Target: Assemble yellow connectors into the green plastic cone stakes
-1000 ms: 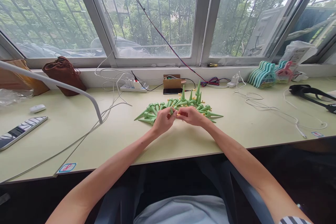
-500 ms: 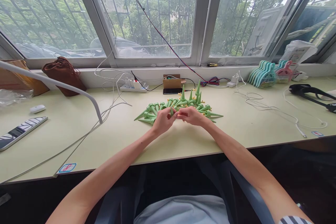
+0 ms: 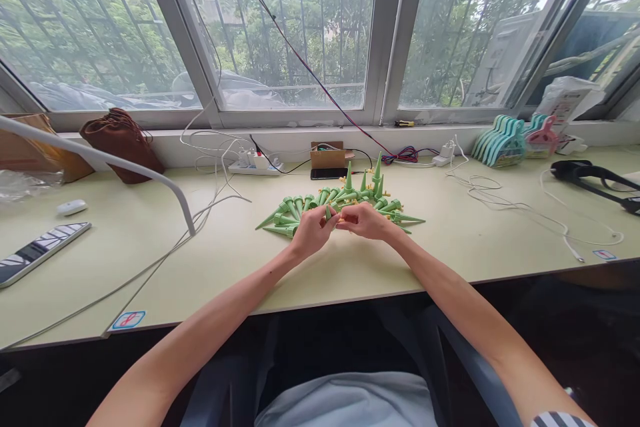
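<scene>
A heap of green cone-shaped plastic spikes (image 3: pixel 380 203) with small yellow parts lies on the pale table (image 3: pixel 225 267) below the window. My left hand (image 3: pixel 313 230) and my right hand (image 3: pixel 365 220) meet just in front of the heap, fingers pinched together. Between them they hold one green spike (image 3: pixel 329 213) with a yellow piece at its end. Most of that spike is hidden by my fingers.
A phone (image 3: pixel 37 250) and a white mouse (image 3: pixel 71 206) lie at the left, with a brown pouch (image 3: pixel 121 142) behind. White cables (image 3: pixel 215 203), a power strip (image 3: pixel 255 163) and a small cardboard box (image 3: pixel 329 158) sit near the sill. Teal hangers (image 3: pixel 500 141) and black goggles (image 3: pixel 595 180) are at the right.
Both hands stay pinched on the same spike; the fingers have shifted only slightly.
</scene>
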{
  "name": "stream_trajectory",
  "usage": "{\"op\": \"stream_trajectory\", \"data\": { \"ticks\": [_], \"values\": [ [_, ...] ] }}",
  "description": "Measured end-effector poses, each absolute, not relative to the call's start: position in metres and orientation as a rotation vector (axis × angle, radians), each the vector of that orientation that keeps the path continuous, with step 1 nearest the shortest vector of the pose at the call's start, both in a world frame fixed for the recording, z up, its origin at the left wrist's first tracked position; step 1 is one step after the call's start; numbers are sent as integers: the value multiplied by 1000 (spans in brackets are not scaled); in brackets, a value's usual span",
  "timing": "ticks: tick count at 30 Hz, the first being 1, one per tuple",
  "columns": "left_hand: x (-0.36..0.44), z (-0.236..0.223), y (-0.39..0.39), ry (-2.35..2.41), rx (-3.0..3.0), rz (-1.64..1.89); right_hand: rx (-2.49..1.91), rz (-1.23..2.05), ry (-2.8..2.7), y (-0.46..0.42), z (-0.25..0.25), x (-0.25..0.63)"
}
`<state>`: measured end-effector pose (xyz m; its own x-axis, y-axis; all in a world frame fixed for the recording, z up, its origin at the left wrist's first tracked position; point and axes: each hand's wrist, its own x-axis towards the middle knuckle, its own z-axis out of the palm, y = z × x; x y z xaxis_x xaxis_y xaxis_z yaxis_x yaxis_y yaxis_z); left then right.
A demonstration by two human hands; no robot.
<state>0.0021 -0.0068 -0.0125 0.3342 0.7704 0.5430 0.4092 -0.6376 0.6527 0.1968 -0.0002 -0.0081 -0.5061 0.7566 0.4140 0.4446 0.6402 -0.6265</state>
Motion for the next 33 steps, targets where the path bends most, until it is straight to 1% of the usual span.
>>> {"op": "stream_trajectory", "data": {
  "ticks": [9, 33],
  "values": [
    [3, -11, -9, 1050, 2191, 1227, -941, 555, -2192, 1, -9, 196],
    [2, -13, -7, 1049, 2225, 1219, -935, 607, -2245, 1, -9, 199]
  ]
}}
